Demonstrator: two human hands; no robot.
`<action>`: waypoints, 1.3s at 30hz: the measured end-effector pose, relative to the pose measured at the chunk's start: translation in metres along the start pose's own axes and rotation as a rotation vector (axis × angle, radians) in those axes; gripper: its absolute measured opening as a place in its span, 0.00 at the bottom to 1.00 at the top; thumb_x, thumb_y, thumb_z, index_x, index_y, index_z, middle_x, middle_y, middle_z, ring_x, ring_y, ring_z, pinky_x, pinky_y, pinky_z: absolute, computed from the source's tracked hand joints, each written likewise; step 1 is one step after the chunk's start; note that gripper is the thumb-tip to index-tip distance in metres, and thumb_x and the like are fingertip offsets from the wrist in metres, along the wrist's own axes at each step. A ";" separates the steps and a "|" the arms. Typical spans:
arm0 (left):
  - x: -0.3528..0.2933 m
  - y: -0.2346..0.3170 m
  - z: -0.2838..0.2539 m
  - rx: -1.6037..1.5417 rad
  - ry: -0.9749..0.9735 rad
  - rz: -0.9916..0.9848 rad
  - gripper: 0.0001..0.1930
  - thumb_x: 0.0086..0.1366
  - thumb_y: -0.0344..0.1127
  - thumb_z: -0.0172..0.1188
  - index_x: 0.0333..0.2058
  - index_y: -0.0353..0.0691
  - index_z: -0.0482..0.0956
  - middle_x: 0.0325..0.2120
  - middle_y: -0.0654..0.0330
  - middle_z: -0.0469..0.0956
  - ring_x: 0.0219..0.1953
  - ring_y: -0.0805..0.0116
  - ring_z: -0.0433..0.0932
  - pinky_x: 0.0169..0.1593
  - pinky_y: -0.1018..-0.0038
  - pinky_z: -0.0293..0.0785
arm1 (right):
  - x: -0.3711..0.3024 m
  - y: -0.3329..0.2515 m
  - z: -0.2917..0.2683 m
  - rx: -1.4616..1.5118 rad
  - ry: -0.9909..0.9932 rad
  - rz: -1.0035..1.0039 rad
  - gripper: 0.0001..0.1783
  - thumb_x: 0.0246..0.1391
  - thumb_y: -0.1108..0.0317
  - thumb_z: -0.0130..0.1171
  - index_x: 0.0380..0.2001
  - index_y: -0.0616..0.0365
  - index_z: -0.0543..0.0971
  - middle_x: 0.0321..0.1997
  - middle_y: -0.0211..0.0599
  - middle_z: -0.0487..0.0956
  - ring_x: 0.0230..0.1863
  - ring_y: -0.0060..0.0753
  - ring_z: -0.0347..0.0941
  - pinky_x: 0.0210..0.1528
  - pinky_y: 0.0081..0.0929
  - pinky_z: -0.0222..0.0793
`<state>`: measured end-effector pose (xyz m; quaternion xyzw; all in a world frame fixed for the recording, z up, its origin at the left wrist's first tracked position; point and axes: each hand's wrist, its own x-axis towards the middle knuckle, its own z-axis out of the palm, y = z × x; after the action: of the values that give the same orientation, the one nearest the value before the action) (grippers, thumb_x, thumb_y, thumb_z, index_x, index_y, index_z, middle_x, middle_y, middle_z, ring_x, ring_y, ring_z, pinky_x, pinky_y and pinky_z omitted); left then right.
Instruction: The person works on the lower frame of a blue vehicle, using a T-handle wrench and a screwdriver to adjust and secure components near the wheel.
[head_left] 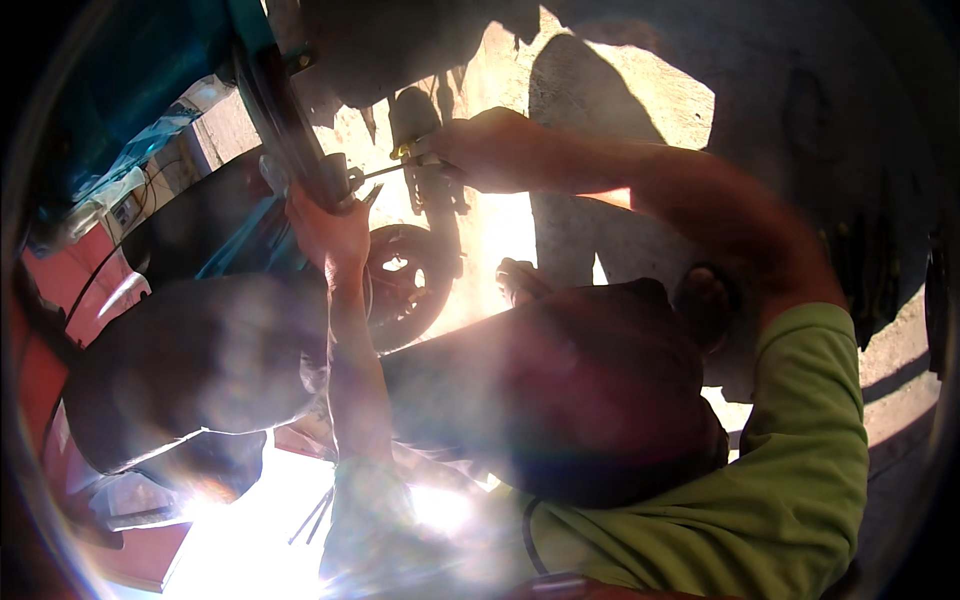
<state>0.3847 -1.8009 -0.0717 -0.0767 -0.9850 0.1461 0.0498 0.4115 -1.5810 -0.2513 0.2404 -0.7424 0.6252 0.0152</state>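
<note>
My right hand point(492, 150) reaches in from the right, closed round a thin metal rod point(385, 173) that points left. A small yellowish piece point(404, 152) shows by its fingertips; the rest of what it grips is hidden. The rod's tip meets or lies just beside a small round fitting point(354, 178) on a dark metal bar point(285, 120). My left hand point(335, 235) is wrapped round the lower end of that bar, just below the fitting. Next to its thumb a small dark pointed piece point(373, 195) sticks out; I cannot make out what it is.
A dark wheel-like ring point(405, 285) lies on the sunlit ground below my hands. Teal panels point(140, 70) rise at the upper left, with red surfaces point(75, 285) and a thin black cable point(95, 275) at the left. My bent legs point(560, 390) fill the middle. Glare washes out the lower left.
</note>
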 end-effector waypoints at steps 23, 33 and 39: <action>-0.001 0.000 -0.001 0.018 0.013 -0.017 0.42 0.49 0.34 0.68 0.65 0.37 0.65 0.54 0.42 0.73 0.55 0.39 0.75 0.57 0.51 0.75 | 0.001 -0.019 -0.004 1.370 -0.402 0.677 0.11 0.54 0.65 0.59 0.23 0.59 0.81 0.15 0.32 0.74 0.15 0.27 0.68 0.19 0.31 0.61; -0.001 0.001 -0.002 0.021 0.027 0.009 0.43 0.46 0.33 0.68 0.64 0.35 0.66 0.52 0.42 0.74 0.54 0.39 0.76 0.56 0.51 0.76 | -0.008 -0.037 0.006 -0.002 -0.043 0.135 0.12 0.66 0.60 0.53 0.44 0.54 0.80 0.49 0.41 0.79 0.38 0.48 0.82 0.37 0.45 0.79; 0.000 0.001 0.001 0.040 0.028 0.007 0.43 0.47 0.33 0.69 0.65 0.37 0.66 0.52 0.43 0.74 0.53 0.40 0.77 0.55 0.51 0.76 | 0.013 -0.026 -0.006 0.535 -0.267 0.474 0.10 0.64 0.59 0.55 0.39 0.54 0.79 0.41 0.37 0.81 0.30 0.37 0.82 0.31 0.33 0.78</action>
<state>0.3846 -1.8001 -0.0725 -0.0812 -0.9809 0.1647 0.0644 0.4083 -1.5824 -0.2215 0.1368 -0.5833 0.7463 -0.2900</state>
